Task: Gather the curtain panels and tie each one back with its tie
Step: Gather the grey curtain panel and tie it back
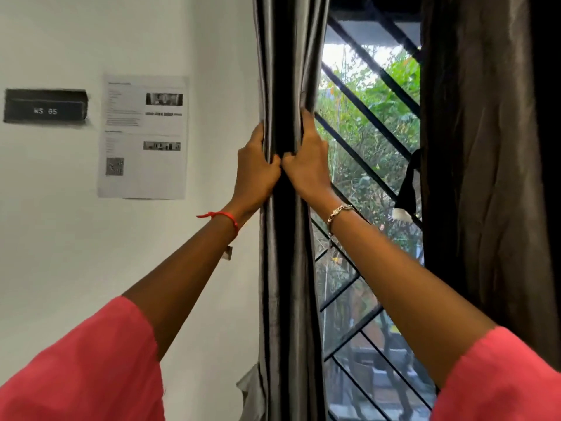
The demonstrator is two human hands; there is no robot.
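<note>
Head view: we see the left hand (pixel 258 168) and the right hand (pixel 306 165) closed from either side round the gathered left curtain panel (pixel 285 268), thumbs close together in front. Each grip is narrow, fingers curled into the folds, holding the fabric bunched in a column between the white wall (pixel 76 253) and the window grille (pixel 364 117). The right curtain panel (pixel 485 177) hangs well apart, a dark tie (pixel 408 183) dangling just beside its inner edge. A printed notice (pixel 142 136) is stuck on the wall.
</note>
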